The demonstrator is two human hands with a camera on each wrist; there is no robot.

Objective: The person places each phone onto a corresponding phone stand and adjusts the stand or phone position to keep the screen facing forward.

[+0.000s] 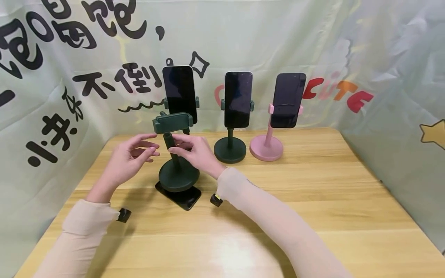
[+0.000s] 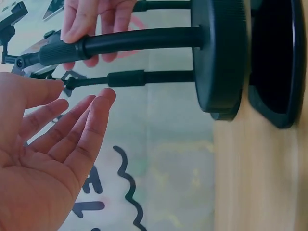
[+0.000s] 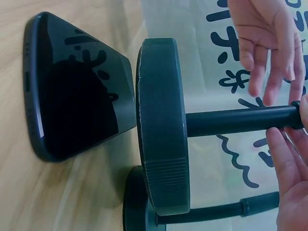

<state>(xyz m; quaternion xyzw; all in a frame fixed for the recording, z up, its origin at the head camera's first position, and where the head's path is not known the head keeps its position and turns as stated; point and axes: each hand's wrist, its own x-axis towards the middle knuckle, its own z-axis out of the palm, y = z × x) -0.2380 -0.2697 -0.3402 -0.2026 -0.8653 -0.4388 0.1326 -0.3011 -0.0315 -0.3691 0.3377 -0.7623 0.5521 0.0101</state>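
Note:
My right hand [image 1: 194,150] pinches the upper pole of a dark green phone stand [image 1: 179,173] between thumb and fingers. Its phone clamp [image 1: 172,122] is tilted and carries no phone. To the left of the pole, my left hand [image 1: 130,156] hovers with spread, slightly bent fingers, apart from the stand. A black phone [image 3: 82,91] lies screen up on the table near the stand's round base [image 3: 163,130], which partly covers it in the head view. Whether the base touches the table, I cannot tell.
Behind, a green stand holds an upright phone [image 1: 180,90], partly hidden by the nearer stand. To its right stand another green stand [image 1: 230,150] and a pink stand [image 1: 267,148], each with a phone. A printed cloth [image 1: 271,31] hangs behind the wooden table [image 1: 313,193].

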